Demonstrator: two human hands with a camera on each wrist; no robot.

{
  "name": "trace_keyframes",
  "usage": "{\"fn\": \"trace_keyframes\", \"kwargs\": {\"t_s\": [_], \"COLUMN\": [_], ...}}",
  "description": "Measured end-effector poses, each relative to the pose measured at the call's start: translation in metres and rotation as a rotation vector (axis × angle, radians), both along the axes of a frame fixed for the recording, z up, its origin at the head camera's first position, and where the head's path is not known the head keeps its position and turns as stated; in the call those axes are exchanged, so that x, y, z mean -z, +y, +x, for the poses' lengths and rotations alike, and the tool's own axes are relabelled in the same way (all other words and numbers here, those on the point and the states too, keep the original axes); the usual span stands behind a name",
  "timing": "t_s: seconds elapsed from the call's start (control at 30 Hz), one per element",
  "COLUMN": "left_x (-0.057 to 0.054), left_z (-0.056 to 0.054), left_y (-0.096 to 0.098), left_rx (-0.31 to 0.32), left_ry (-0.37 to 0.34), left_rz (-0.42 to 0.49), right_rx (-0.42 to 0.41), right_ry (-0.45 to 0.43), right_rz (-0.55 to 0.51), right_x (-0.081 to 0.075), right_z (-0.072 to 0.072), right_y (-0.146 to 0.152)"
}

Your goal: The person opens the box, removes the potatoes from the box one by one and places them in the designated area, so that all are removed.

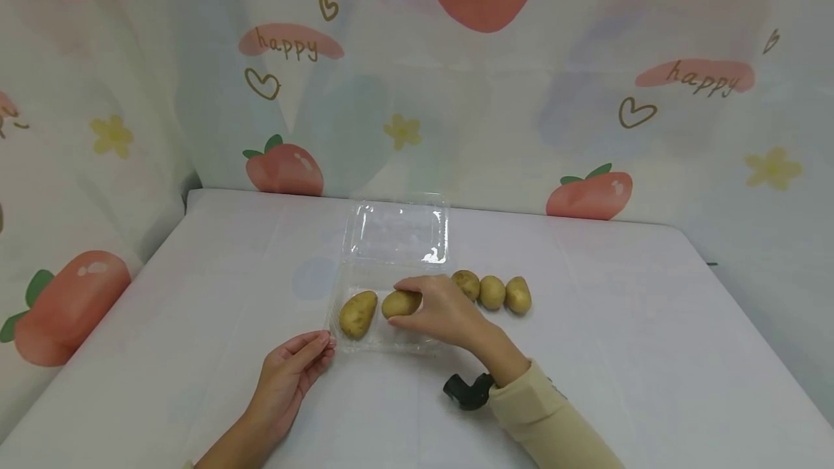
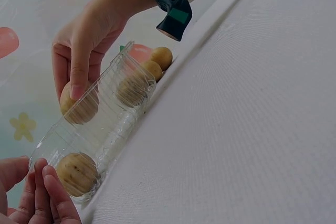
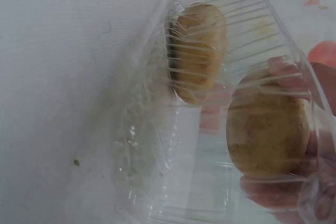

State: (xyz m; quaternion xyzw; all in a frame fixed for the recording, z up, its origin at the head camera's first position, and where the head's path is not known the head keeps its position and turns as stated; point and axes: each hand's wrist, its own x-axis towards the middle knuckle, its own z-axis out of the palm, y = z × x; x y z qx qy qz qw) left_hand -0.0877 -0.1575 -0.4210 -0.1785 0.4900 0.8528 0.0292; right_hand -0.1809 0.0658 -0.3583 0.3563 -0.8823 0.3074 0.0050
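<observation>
A clear plastic clamshell box (image 1: 391, 344) lies with its lid (image 1: 399, 231) flipped back. My left hand (image 1: 295, 375) pinches the box's near left corner between thumb and fingers. Inside, at the left, rests a large potato (image 1: 357, 315), seen through the ribbed wall in both wrist views. My right hand (image 1: 449, 312) grips a second potato (image 1: 400, 303) by its ends, thumb on the near side. In the left wrist view this held potato (image 2: 79, 103) is at the box's rim height, above the level of the resting one.
To the right of the box, three more potatoes stand in a row, partly behind my right hand: one beside the fingers (image 1: 466, 284), a middle one (image 1: 492, 292) and an outer one (image 1: 518, 296). A black wrist camera (image 1: 468, 391) hangs under my right sleeve. White cloth (image 1: 619, 353) covers the table.
</observation>
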Motion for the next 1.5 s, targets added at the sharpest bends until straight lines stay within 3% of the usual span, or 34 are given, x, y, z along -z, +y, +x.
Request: {"fn": "trace_keyframes", "kwargs": {"t_s": [0.3, 0.53, 1.2, 1.5], "left_x": [-0.001, 0.000, 0.001, 0.000], "left_z": [0.001, 0.001, 0.000, 0.001], "left_y": [0.000, 0.001, -0.001, 0.000], "left_rx": [-0.001, -0.003, -0.007, 0.000], "left_ry": [0.003, 0.005, -0.005, 0.008], "left_rz": [-0.016, -0.017, -0.005, -0.018], "right_rx": [0.011, 0.050, 0.135, 0.187], "right_ry": [0.003, 0.083, 0.088, 0.114], "right_rz": [-0.028, -0.060, -0.152, -0.132], "right_x": [-0.006, -0.007, -0.013, -0.014], "right_z": [0.003, 0.003, 0.005, 0.006], "right_y": [0.008, 0.016, 0.045, 0.066]}}
